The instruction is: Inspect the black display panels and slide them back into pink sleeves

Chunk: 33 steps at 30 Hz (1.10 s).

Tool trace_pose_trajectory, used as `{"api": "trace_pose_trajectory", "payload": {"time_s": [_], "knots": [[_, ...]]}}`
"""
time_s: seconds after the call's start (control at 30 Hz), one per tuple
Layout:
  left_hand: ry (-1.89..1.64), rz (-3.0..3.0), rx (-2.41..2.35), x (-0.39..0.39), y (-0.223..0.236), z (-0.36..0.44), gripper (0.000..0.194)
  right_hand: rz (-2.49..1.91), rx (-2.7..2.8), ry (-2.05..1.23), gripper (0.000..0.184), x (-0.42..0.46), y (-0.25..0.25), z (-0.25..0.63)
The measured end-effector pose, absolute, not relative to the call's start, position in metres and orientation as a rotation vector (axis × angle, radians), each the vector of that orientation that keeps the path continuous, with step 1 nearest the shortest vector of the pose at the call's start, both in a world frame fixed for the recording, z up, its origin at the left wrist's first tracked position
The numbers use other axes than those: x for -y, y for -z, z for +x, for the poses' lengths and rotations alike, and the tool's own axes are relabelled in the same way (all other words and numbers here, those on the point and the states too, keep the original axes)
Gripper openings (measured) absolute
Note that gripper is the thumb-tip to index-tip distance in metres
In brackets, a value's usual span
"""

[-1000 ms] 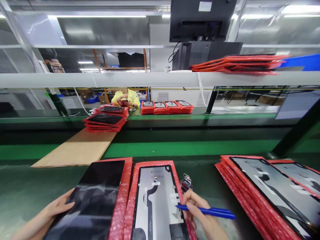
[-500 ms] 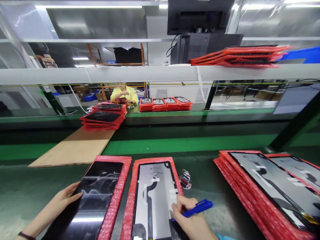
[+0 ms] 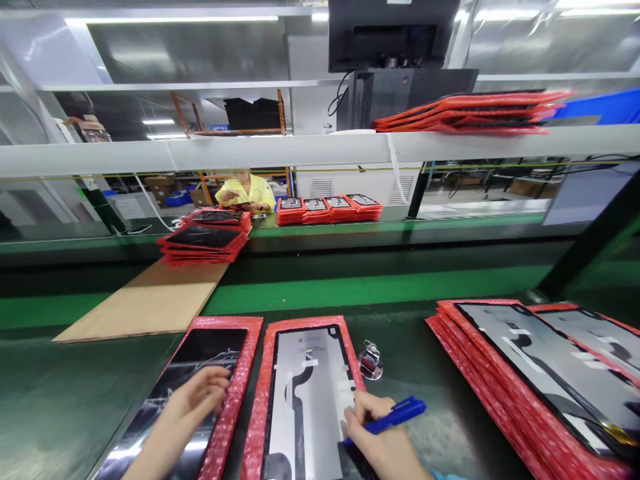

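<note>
My right hand (image 3: 377, 427) grips a blue pen (image 3: 395, 417), its cap end pointing right. That hand rests at the right edge of a screen panel with its silver back up (image 3: 317, 373), lying on red bubble wrap (image 3: 257, 407). My left hand (image 3: 197, 400) is over a glossy black screen panel (image 3: 155, 407), palm inward, thumb apart from loosely bent fingers, with nothing held. Whether it touches the glass I cannot tell. Red bubble wrap (image 3: 233, 393) shows along that panel's right side. A small shiny metal object (image 3: 371, 361) lies right of the silver-backed panel.
Stacked panels in red bubble wrap (image 3: 480, 373) stand at the right. A wooden board (image 3: 150, 293) bridges towards another stack (image 3: 205, 237). Across the bench, a person in yellow (image 3: 245, 190) handles a panel. A white rail (image 3: 200, 153) crosses above, with a monitor (image 3: 393, 33) higher up.
My left hand has moved right from the black panel's left edge to above its middle. My right hand keeps the pen in almost the same place. The view has shifted slightly.
</note>
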<state>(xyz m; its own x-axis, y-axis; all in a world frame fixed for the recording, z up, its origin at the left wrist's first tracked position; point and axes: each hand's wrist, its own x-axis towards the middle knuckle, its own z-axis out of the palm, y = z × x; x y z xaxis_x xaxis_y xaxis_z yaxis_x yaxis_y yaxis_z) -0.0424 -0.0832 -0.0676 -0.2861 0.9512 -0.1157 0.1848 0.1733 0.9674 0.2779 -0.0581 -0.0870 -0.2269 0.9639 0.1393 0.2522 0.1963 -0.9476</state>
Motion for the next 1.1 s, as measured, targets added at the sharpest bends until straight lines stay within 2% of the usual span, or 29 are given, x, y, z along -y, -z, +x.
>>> {"api": "trace_pose_trajectory", "payload": {"time_s": [0.13,0.27,0.4,0.67,0.77,0.9,1.03,1.1], "knots": [[-1.034,0.973,-1.369,0.087,0.063,0.003,0.048,-1.047,1.415,-1.341,0.041,0.054,0.095,0.281],[-1.006,0.785,-1.331,0.088,0.05,0.019,0.039,-0.947,1.14,-1.505,0.052,0.052,0.1,0.281],[-0.965,0.629,-1.359,0.081,0.038,0.024,0.035,-0.873,0.94,-1.626,0.053,0.051,0.101,0.281],[-0.88,0.798,-1.368,0.056,0.023,0.03,0.031,-0.736,0.826,-1.72,0.05,0.048,0.101,0.28],[-0.927,0.824,-1.277,0.054,0.019,0.05,0.032,-0.736,0.856,-1.721,0.049,0.048,0.098,0.278],[-1.111,0.752,-1.254,0.06,0.026,0.077,0.046,-0.739,0.915,-1.644,0.043,0.05,0.085,0.29],[-1.321,0.785,-1.276,0.066,0.02,0.084,0.056,-0.698,1.078,-1.396,0.027,0.049,0.054,0.319],[-1.407,0.862,-1.237,0.065,0.008,0.083,0.059,-0.677,1.125,-1.254,0.027,0.044,0.039,0.329]]}}
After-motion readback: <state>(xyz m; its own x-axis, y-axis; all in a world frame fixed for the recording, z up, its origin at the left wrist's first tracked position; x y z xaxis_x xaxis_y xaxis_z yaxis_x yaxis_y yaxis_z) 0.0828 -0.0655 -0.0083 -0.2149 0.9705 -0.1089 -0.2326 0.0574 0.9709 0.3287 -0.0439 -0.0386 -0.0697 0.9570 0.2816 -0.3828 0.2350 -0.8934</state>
